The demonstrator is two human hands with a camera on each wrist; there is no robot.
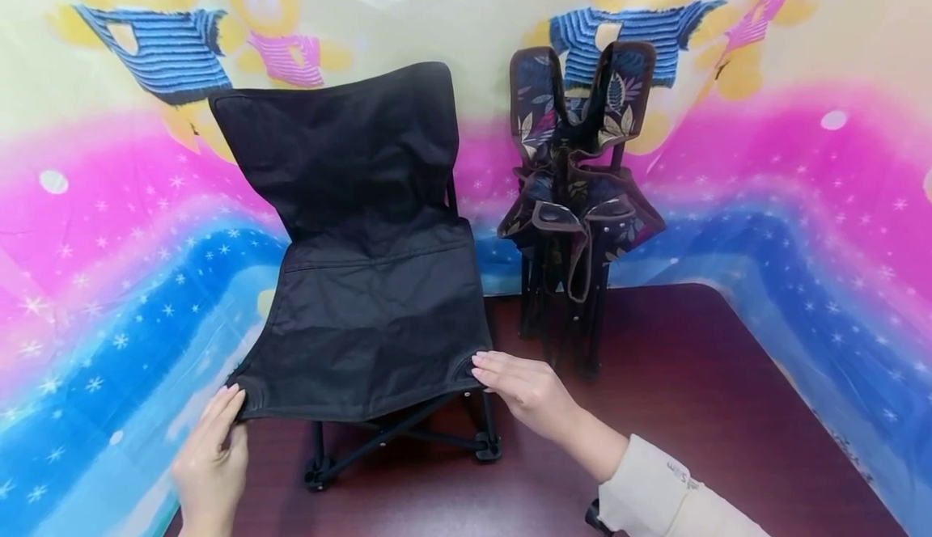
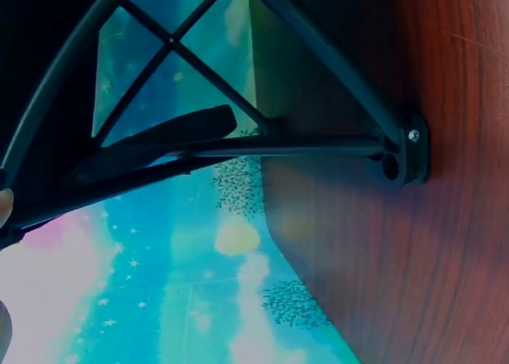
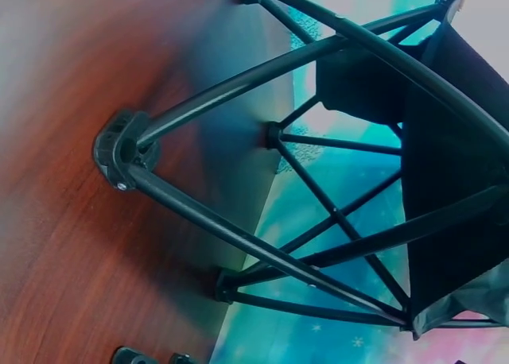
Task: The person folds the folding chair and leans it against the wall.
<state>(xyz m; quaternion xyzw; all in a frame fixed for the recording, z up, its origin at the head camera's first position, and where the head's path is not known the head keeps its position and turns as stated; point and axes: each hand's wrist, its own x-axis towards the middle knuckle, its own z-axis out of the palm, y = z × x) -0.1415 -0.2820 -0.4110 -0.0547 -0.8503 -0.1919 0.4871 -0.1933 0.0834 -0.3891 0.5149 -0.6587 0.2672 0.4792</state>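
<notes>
Black folding chair stands unfolded on the bench; left grip pinches one front seat corner, right grip pinches the other. Crossed black legs stand below both grips. Beyond the right grip, farther right, a folded flower-patterned chair stands upright near the black one. Bear-printed cloth forms the backdrop behind both chairs.

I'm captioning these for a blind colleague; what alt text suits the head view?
A black folding chair stands open on a dark reddish table, its seat's front corners in the grip of a person's left hand and right hand. Behind, to the right, a folded floral chair stands before a teddy-bear backdrop.
</notes>
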